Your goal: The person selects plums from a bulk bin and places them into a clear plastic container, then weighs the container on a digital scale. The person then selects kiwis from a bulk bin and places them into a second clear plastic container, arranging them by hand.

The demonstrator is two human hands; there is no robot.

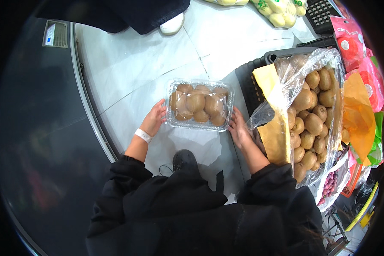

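A clear plastic clamshell box (199,105) full of kiwifruit is held level above the tiled floor, its lid down. My left hand (154,117) grips the box's left side, fingertips against the rim. On the opposite side, my right hand (239,127) has its fingers at the lower right edge. Both thumbs are hard to make out. Close to my right forearm stands a carton of loose kiwifruit (313,124), partly lined with clear plastic film (307,76). A yellow carton flap (274,140) folds out on its near side.
A black crate (248,86) supports the kiwi carton. Red grapes (330,184) and pink bags (348,41) lie along the right. Bags of yellow fruit (276,12) rest at the top. A dark counter (44,128) curves along the left. Another person's white shoe (172,25) is ahead.
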